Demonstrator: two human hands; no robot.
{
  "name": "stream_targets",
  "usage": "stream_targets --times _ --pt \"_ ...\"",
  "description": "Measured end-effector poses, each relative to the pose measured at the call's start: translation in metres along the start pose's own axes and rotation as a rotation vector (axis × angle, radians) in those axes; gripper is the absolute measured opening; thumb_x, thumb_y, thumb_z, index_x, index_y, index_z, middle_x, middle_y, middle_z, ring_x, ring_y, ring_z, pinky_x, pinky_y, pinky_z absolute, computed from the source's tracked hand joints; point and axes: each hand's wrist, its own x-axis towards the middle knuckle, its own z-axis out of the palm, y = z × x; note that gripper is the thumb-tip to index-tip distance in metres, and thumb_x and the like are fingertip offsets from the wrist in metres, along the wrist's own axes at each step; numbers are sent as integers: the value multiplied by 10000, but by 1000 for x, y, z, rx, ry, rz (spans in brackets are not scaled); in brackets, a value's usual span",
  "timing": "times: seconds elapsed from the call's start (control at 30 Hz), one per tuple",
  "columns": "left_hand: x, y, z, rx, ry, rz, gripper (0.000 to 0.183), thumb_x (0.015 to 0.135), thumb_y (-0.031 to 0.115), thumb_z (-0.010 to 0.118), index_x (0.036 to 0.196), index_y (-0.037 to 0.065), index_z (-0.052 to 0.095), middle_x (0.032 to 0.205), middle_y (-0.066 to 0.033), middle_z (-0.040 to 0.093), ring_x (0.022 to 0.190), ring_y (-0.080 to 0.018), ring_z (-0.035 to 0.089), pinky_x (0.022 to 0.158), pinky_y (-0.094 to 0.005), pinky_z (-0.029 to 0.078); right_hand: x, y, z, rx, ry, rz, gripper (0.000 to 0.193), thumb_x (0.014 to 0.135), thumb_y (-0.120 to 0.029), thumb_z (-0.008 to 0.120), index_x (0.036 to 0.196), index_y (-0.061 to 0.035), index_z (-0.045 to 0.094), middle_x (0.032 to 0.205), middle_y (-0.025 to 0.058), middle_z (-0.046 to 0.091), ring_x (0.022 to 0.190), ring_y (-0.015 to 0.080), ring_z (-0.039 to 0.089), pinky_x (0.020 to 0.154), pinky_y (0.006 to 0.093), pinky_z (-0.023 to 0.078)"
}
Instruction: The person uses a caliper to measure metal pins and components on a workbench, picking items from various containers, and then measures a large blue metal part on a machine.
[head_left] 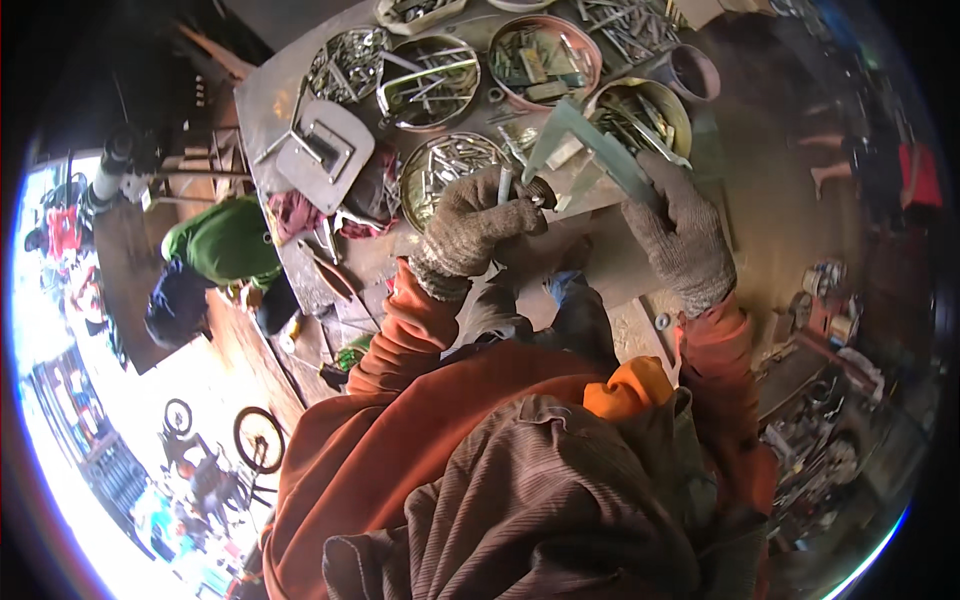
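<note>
Round tub (pixel 403 187) near left hand (pixel 478 225): metal pieces (pixel 455 160). Pinkish tub (pixel 597 68): blocks (pixel 533 67).

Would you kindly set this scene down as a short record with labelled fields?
Left hand: grey-brown knit-gloved, holding a short grey metal rod
Right hand: grey-brown knit-gloved, holding a flat grey-green metal tool with pointed prongs, possibly a caliper
Contact: rod against tool, cannot tell
Beyond the hands: round pink-rimmed tub of assorted metal pieces
Toward the left: grey rounded-square plate; brown-handled pliers
Nearby: person in a green top
</note>
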Motion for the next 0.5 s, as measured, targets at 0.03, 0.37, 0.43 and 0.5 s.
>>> stream_targets --times 0.03,0.37,0.43,0.5 --pt "1 3 4 -10 -6 -18 268 859 127 753 1073 -23 689 884 -56 687 779 -137 631 721 -272 504 -3 -1 -4 48 -12 -59 460 901 -207 761 1282 -3 605 1156 209 697 1024 317 710 876 378 557" --pt "5 -1 6 90 -134 117 344 873 302 778 1049 22 685 807 -9 671 524 -62 542 466 -202 397 -19 -11 -15 -89 45 -166 425 863 -256 802 1229 -82 676 1022 161 737 876 332 731 744 393 585" --pt "3 -2 3 115 -128 108 333 873 311 779 1024 29 687 791 -6 670 528 -62 543 470 -202 398 -19 -8 -15 -95 44 -177 435 855 -280 808 1233 -106 681 996 134 742 837 310 735 713 389 583" --pt "2 -1 1 136 -121 104 323 873 320 779 999 37 689 776 -4 668 532 -62 545 475 -203 400 -20 -12 -18 -85 -10 -120 444 859 -236 809 1252 -79 673 1095 149 725 933 297 724 788 374 576"
